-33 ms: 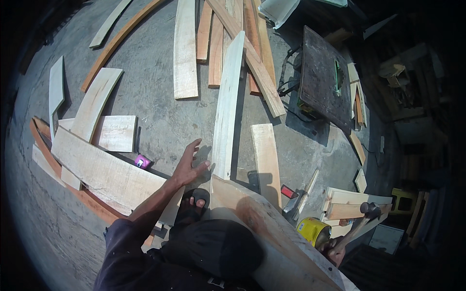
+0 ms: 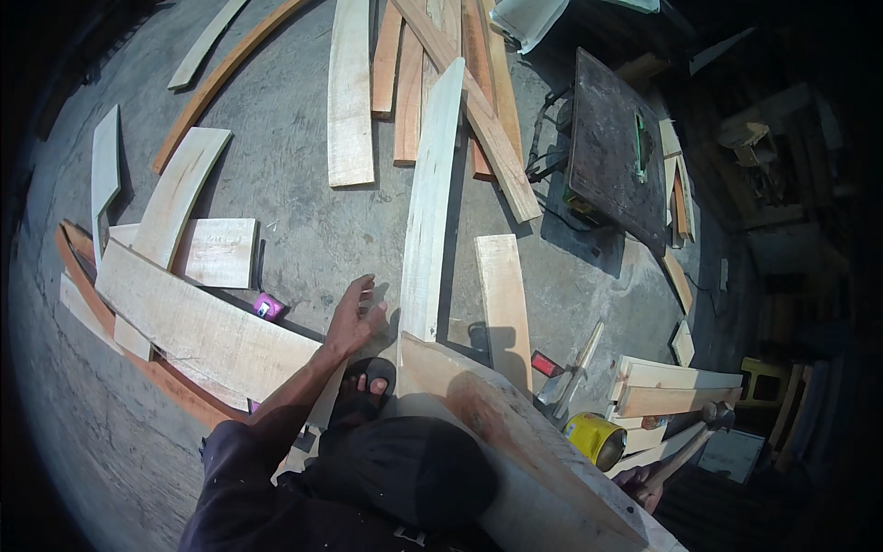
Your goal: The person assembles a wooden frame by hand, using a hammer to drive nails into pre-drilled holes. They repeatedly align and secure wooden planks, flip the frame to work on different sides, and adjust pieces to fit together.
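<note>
My left hand (image 2: 357,317) hovers with fingers apart and slightly curled, holding nothing. Just right of it, a long pale board (image 2: 430,212) stretches away, its near end meeting the end of a wide, brown-stained board (image 2: 469,405). That wide board runs toward me beside my dark-clad leg. In my right hand (image 2: 644,488), beyond the wide board at the lower right, is the wooden handle of a hammer (image 2: 681,454). The hammer's dark metal head points up and away to the right. A yellow tin (image 2: 596,440) sits close to the right hand, tipped with its mouth showing.
A purple tape measure (image 2: 268,306) lies beside a broad curved board (image 2: 202,313) at left. Several planks (image 2: 352,101) are spread across the far floor. At the far right stands a table saw (image 2: 612,156) with a cable. A red-handled tool (image 2: 545,364) lies right of centre.
My left hand has drawn back slightly toward me and left, away from the long board. The hammer has swung a little right and lower in my right hand.
</note>
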